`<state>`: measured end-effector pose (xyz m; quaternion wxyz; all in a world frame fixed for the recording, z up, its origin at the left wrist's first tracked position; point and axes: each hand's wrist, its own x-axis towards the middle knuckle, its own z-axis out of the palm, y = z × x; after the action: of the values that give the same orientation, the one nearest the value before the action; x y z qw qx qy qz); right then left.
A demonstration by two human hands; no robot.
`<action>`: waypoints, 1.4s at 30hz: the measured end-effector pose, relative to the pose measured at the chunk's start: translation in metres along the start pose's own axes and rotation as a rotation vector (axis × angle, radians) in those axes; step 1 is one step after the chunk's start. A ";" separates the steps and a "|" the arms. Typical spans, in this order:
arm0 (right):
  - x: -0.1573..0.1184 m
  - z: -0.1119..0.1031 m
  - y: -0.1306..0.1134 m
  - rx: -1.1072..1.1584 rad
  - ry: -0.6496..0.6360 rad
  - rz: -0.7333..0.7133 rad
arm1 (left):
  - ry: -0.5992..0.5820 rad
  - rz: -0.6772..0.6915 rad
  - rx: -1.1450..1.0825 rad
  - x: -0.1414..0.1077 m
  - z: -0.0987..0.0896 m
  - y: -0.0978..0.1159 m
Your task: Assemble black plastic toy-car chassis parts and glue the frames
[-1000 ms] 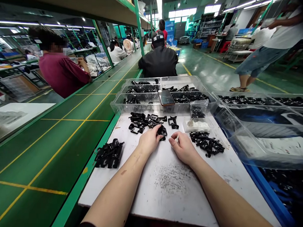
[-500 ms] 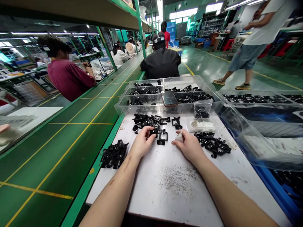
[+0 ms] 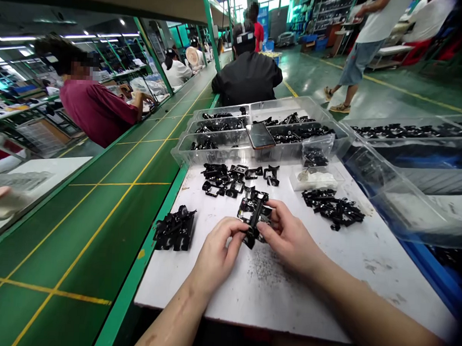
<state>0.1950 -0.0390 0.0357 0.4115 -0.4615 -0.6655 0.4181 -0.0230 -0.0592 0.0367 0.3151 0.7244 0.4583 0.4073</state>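
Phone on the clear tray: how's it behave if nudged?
The phone looks stiff, so it should move as one piece. Its glossy face may be slippery. Perched on the clear tray's walls, it could slide or tip.

Two bare hands are counted: one left hand (image 3: 219, 248) and one right hand (image 3: 289, 238). Three loose groups of glossy black plastic parts (image 3: 175, 229) are seen on one white rectangular board (image 3: 256, 307); overlap keeps the parts from being counted. One black-screened phone (image 3: 260, 136), one small clear plastic box with white contents (image 3: 316, 180) and one clear plastic bag of black pieces (image 3: 317, 151) are shown.
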 end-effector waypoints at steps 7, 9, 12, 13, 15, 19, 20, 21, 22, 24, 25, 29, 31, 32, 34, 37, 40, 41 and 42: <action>0.000 0.003 -0.005 0.318 -0.153 0.053 | 0.098 0.125 0.052 -0.029 -0.009 0.009; 0.000 0.003 -0.003 0.246 -0.147 0.048 | 0.135 0.097 0.031 -0.034 -0.013 0.011; 0.000 0.003 0.002 0.098 -0.187 0.104 | 0.198 -0.021 -0.088 -0.046 -0.020 0.010; 0.000 0.004 0.004 0.058 -0.228 0.136 | 0.216 -0.075 -0.134 -0.052 -0.022 0.009; 0.000 0.005 0.008 -0.018 -0.304 0.188 | 0.257 -0.194 -0.228 -0.068 -0.028 0.004; 0.002 0.005 0.011 -0.114 -0.335 0.208 | 0.326 -0.457 -0.493 -0.101 -0.039 -0.008; 0.002 0.005 0.011 -0.112 -0.333 0.213 | 0.328 -0.507 -0.575 -0.107 -0.042 -0.010; 0.003 0.005 0.011 -0.100 -0.337 0.221 | 0.323 -0.542 -0.649 -0.111 -0.044 -0.011; 0.004 0.005 0.011 -0.075 -0.339 0.230 | 0.311 -0.565 -0.706 -0.114 -0.046 -0.012; 0.004 0.004 0.011 0.010 -0.335 0.250 | 0.284 -0.583 -0.771 -0.115 -0.049 -0.014; 0.004 0.004 0.012 0.062 -0.327 0.248 | 0.275 -0.576 -0.792 -0.114 -0.049 -0.015; 0.002 0.004 0.009 0.153 -0.286 0.039 | 0.324 -0.527 -0.790 -0.109 -0.045 -0.020; 0.001 0.003 0.006 0.163 -0.292 -0.133 | 0.378 -0.511 -0.748 -0.109 -0.042 -0.024; 0.001 0.002 0.004 0.171 -0.298 -0.202 | 0.399 -0.509 -0.730 -0.110 -0.041 -0.026; -0.001 0.001 0.004 0.178 -0.301 -0.287 | 0.426 -0.516 -0.700 -0.112 -0.041 -0.029; -0.002 -0.003 0.005 0.139 -0.306 -0.326 | 0.441 -0.531 -0.676 -0.117 -0.042 -0.032; -0.003 -0.005 0.004 0.109 -0.318 -0.384 | 0.419 -0.521 -0.665 -0.119 -0.043 -0.033; -0.003 -0.006 0.003 0.096 -0.320 -0.404 | 0.408 -0.514 -0.658 -0.119 -0.043 -0.032; -0.003 -0.007 0.002 0.078 -0.324 -0.418 | 0.400 -0.511 -0.648 -0.118 -0.043 -0.032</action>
<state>0.2025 -0.0401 0.0354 0.3945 -0.2248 -0.7869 0.4179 -0.1027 -0.1523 -0.0055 0.5212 0.3593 0.5230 0.5707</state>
